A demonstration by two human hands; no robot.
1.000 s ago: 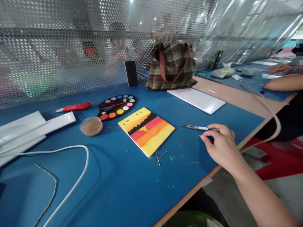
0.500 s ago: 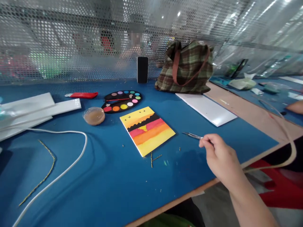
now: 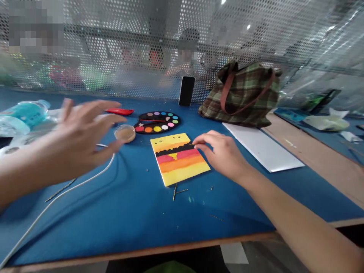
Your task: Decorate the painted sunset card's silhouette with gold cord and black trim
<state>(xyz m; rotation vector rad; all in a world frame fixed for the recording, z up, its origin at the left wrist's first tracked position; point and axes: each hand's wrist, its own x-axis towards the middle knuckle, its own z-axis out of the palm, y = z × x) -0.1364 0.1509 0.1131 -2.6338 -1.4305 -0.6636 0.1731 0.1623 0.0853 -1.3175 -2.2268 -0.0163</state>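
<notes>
A small painted canvas (image 3: 179, 161) with yellow, orange, pink and black bands lies on the blue table (image 3: 136, 216). My right hand (image 3: 224, 155) rests at its right edge, thumb and forefinger pinched on the edge near the black band. My left hand (image 3: 81, 140) hovers over the table at the left, fingers spread and blurred by motion, holding nothing. Its fingertips are close to a small round cup of brownish water (image 3: 125, 133). Behind the canvas lies a black paint palette (image 3: 157, 122) with a red brush on it.
A phone (image 3: 187, 91) leans on the perforated screen beside a plaid bag (image 3: 241, 94). A white board (image 3: 263, 146) lies at the right. At the left lie a red cutter (image 3: 119, 111), a water bottle (image 3: 22, 113), a white cord (image 3: 71, 185) and gold twine (image 3: 59, 189).
My right hand left the metal tool's spot and moved left to the canvas edge. My left hand came into view from the left. The view swung left.
</notes>
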